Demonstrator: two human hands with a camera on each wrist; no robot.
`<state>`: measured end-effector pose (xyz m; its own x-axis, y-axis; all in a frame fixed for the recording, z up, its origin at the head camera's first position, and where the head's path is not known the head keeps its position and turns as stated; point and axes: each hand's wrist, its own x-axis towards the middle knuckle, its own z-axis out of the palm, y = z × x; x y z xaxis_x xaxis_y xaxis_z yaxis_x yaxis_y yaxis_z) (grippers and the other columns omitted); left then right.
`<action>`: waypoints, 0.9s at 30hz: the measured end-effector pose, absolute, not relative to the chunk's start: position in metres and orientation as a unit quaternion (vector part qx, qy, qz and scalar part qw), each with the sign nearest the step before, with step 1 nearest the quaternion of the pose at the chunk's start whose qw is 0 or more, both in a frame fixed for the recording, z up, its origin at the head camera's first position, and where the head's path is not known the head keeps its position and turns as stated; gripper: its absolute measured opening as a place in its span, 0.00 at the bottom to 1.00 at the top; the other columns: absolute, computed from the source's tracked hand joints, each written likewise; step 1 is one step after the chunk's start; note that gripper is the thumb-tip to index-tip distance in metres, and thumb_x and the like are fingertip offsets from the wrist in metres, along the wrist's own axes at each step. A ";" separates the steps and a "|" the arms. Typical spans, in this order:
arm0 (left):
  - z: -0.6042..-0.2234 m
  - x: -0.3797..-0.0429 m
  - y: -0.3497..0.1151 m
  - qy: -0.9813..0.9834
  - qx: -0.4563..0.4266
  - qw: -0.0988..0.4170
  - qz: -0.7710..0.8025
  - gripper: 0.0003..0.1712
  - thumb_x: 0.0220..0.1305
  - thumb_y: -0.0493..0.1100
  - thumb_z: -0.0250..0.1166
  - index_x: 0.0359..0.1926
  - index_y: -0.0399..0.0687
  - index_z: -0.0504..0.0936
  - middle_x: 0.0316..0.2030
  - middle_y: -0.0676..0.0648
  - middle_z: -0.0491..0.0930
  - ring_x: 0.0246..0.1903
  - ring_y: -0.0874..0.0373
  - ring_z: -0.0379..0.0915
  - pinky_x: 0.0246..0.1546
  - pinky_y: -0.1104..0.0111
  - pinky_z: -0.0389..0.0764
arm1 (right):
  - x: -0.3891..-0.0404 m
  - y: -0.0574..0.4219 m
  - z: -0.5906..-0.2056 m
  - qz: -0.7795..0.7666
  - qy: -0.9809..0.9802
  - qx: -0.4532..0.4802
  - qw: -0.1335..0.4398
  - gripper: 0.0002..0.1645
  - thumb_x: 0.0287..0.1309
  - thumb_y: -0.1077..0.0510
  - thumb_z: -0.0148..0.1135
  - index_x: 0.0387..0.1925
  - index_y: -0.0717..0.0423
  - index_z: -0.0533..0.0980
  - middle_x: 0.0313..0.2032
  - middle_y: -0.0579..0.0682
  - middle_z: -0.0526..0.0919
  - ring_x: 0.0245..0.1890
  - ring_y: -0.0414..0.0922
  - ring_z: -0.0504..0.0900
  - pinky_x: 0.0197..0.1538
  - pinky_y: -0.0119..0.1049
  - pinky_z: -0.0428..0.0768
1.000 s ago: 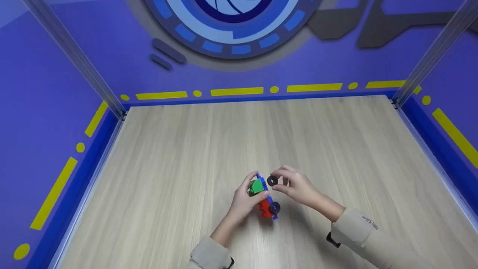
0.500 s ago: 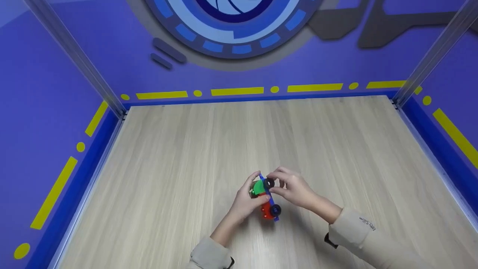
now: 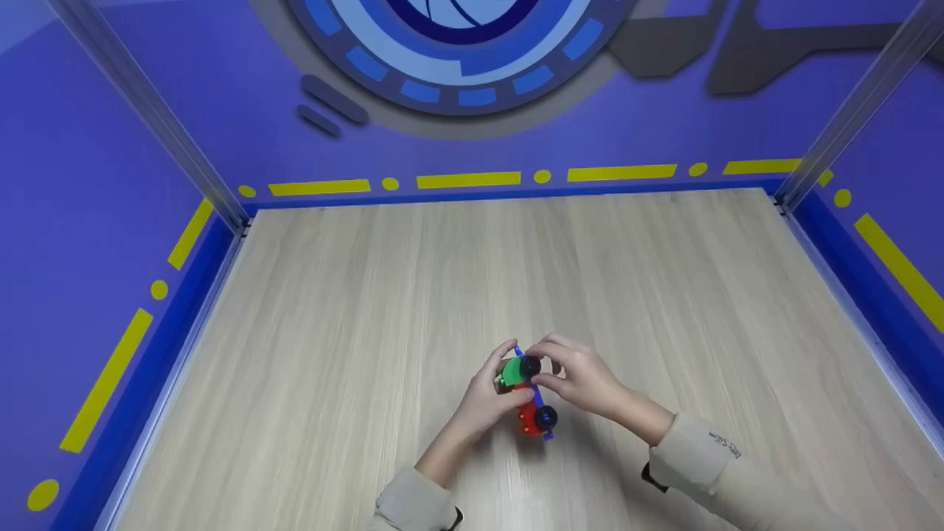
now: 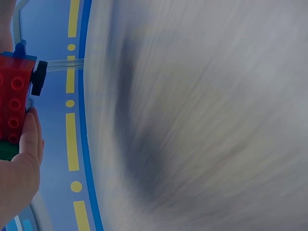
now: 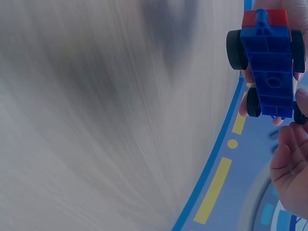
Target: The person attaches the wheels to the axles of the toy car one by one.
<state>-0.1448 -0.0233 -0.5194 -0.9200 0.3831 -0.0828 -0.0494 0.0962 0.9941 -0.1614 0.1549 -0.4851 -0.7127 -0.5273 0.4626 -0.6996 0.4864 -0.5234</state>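
Note:
My left hand (image 3: pixel 483 402) grips a toy car made of building bricks, with a red studded part (image 3: pixel 528 419), a green part (image 3: pixel 512 371) and a blue base. The right wrist view shows its blue underside (image 5: pixel 272 72), with black wheels along both sides. With thumb and fingertips my right hand (image 3: pixel 586 372) pinches a black wheel (image 3: pixel 529 366) against the car's side by the green part. Another black wheel (image 3: pixel 546 418) sits at the car's near end. The left wrist view catches the red studs (image 4: pixel 15 96) and one wheel (image 4: pixel 38 78).
Both hands are above a light wood tabletop (image 3: pixel 369 295). Blue-purple panels with yellow marks (image 3: pixel 468 180) stand at the back and both sides. Metal posts (image 3: pixel 169 125) rise at the back corners.
My right hand has moved left, bringing the black wheel from beside the car to against its side. My left hand has kept its grip, and the car has shifted slightly.

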 end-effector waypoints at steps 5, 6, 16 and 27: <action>-0.520 -0.144 -0.024 0.721 0.119 0.168 0.662 0.43 0.52 0.44 0.63 0.66 0.49 0.50 0.51 0.45 0.70 0.48 0.57 0.70 0.51 0.61 0.71 | -0.161 0.154 -0.488 0.350 -0.854 0.360 0.134 0.17 0.39 0.63 0.69 0.36 0.57 0.76 0.32 0.45 0.78 0.27 0.36 0.73 0.27 0.27 0.74; -0.520 -0.144 -0.024 0.724 0.120 0.168 0.659 0.43 0.52 0.45 0.63 0.66 0.49 0.50 0.51 0.45 0.70 0.48 0.57 0.70 0.51 0.61 0.71 | -0.161 0.154 -0.488 0.348 -0.856 0.359 0.134 0.17 0.38 0.63 0.69 0.35 0.56 0.76 0.32 0.45 0.78 0.27 0.36 0.73 0.27 0.27 0.74; -0.521 -0.143 -0.024 0.727 0.126 0.164 0.654 0.43 0.52 0.49 0.63 0.66 0.55 0.52 0.49 0.45 0.70 0.46 0.57 0.70 0.48 0.63 0.73 | -0.157 0.153 -0.488 0.345 -0.868 0.335 0.121 0.14 0.39 0.62 0.68 0.33 0.55 0.75 0.28 0.45 0.76 0.26 0.37 0.72 0.28 0.25 0.74; -0.523 -0.143 -0.024 0.730 0.132 0.164 0.650 0.42 0.53 0.46 0.62 0.66 0.51 0.52 0.49 0.45 0.69 0.47 0.56 0.70 0.48 0.62 0.73 | -0.156 0.153 -0.489 0.356 -0.871 0.326 0.094 0.12 0.41 0.61 0.67 0.31 0.54 0.74 0.25 0.44 0.78 0.23 0.35 0.72 0.26 0.25 0.73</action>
